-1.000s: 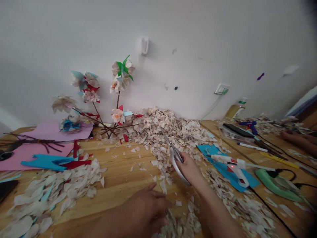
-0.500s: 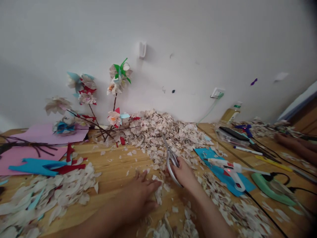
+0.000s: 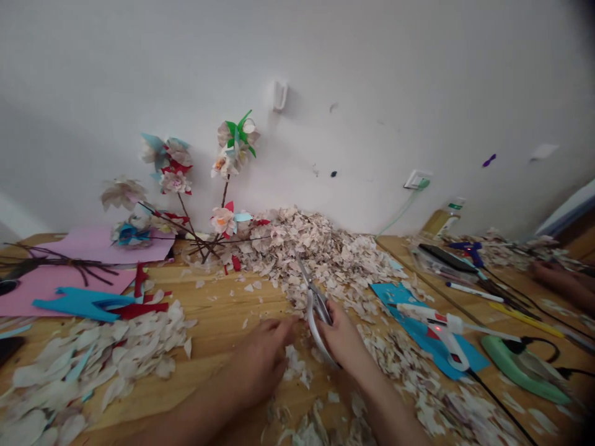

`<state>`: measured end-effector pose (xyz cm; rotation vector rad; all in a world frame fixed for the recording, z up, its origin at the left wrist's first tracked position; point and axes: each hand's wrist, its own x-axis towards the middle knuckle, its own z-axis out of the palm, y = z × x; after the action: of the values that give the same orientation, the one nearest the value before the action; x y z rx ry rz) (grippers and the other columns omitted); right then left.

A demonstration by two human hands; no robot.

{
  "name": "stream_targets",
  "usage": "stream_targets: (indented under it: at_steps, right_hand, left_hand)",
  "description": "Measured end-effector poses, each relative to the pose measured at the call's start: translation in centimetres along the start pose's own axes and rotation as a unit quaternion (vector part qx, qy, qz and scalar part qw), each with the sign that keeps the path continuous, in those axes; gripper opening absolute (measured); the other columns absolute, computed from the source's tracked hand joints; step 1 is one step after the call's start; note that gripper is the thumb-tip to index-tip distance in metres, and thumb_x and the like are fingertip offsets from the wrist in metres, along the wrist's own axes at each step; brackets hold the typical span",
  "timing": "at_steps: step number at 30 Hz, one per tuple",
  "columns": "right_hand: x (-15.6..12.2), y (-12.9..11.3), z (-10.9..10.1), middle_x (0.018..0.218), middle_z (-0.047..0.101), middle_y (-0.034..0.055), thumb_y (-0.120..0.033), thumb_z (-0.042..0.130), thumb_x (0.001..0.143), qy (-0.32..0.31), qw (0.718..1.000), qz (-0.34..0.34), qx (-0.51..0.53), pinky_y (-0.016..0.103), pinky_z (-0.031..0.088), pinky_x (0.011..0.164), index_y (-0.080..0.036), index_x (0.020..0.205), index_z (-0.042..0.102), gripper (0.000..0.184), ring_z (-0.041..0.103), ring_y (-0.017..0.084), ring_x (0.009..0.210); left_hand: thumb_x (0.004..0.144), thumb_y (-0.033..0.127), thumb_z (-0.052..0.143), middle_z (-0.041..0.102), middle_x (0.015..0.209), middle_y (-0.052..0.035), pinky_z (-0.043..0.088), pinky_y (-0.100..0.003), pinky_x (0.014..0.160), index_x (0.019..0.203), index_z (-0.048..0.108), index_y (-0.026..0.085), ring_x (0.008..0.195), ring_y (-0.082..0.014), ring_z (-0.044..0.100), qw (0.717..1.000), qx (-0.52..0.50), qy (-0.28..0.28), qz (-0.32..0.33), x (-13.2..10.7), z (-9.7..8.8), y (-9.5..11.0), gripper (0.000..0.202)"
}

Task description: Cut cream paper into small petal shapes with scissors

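My right hand (image 3: 341, 331) is closed around the handles of silver scissors (image 3: 310, 296). Their blades point away from me, over the near edge of a big heap of pale dried petals (image 3: 325, 244). Just left of the handles is my left hand (image 3: 267, 350), its fingers bent together and their tips close to the scissors. Whether anything sits in those fingers is hidden. Loose petals (image 3: 297, 365) lie on the wooden table (image 3: 223, 303) between the hands. Behind on the left stand handmade flowers (image 3: 223, 220) of petals and coloured paper on twig stems.
Left lie petals (image 3: 139, 344), folded blue paper (image 3: 83, 302), pink sheets (image 3: 60, 279) and twigs (image 3: 69, 263). Right, a white glue gun (image 3: 446, 334) rests on blue paper (image 3: 385, 297), its cord trailing forward, beside a green holder (image 3: 520, 368). Another person's hand (image 3: 558, 279) is at far right.
My left hand has gone from flat with spread fingers to bent fingers beside the scissors. My right hand keeps the scissors. The view has shifted slightly left.
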<state>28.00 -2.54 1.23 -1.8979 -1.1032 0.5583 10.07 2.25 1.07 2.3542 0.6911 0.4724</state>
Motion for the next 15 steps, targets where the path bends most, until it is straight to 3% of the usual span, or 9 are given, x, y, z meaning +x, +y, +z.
stream_targets:
  at_steps: [3, 7, 10, 15]
  right_hand:
    - [-0.6, -0.5, 0.5, 0.070, 0.064, -0.0005, -0.024, 0.056, 0.067, -0.013, 1.000, -0.008, 0.022, 0.028, 0.044, 0.062, -0.023, 0.078, 0.054, 0.012, 0.060, 0.021, 0.068]
    - [-1.5, -1.3, 0.9, 0.067, 0.062, -0.0019, -0.027, 0.059, 0.066, -0.032, 0.998, -0.009, 0.055, 0.030, 0.045, 0.063, -0.024, 0.076, 0.051, 0.013, 0.059, 0.021, 0.067]
    - [-2.4, -2.2, 1.3, 0.072, 0.064, -0.0008, -0.030, 0.059, 0.067, -0.066, 0.994, -0.012, 0.090, 0.031, 0.047, 0.067, -0.024, 0.080, 0.050, 0.016, 0.061, 0.021, 0.071]
    - [-4.4, -3.4, 2.5, 0.077, 0.064, 0.0010, -0.029, 0.064, 0.063, -0.158, 0.970, 0.002, 0.183, 0.033, 0.048, 0.071, -0.023, 0.084, 0.048, 0.027, 0.062, 0.023, 0.077]
  left_hand:
    - [0.066, 0.007, 0.050, 0.062, 0.106, -0.0065, 0.042, -0.034, 0.088, 0.123, 0.046, 0.024, 0.101, -0.0223, 0.054, 1.000, 0.016, 0.009, -0.004, 0.4, 0.3, 0.1, 0.060]
    - [0.071, 0.009, 0.048, 0.066, 0.089, -0.0031, 0.042, -0.035, 0.083, 0.117, 0.047, 0.023, 0.091, -0.0214, 0.057, 0.997, -0.003, 0.060, -0.051, -0.5, -0.8, 0.4, 0.048]
    - [0.073, 0.014, 0.049, 0.067, 0.082, 0.0008, 0.043, -0.033, 0.081, 0.111, 0.047, 0.025, 0.084, -0.0186, 0.061, 0.984, -0.095, 0.109, -0.103, -2.1, -1.9, 0.5, 0.040]
    - [0.074, 0.023, 0.054, 0.064, 0.072, 0.0028, 0.044, -0.033, 0.079, 0.107, 0.045, 0.024, 0.079, -0.0179, 0.063, 0.938, -0.238, 0.181, -0.176, -4.7, -2.7, 0.1, 0.034]
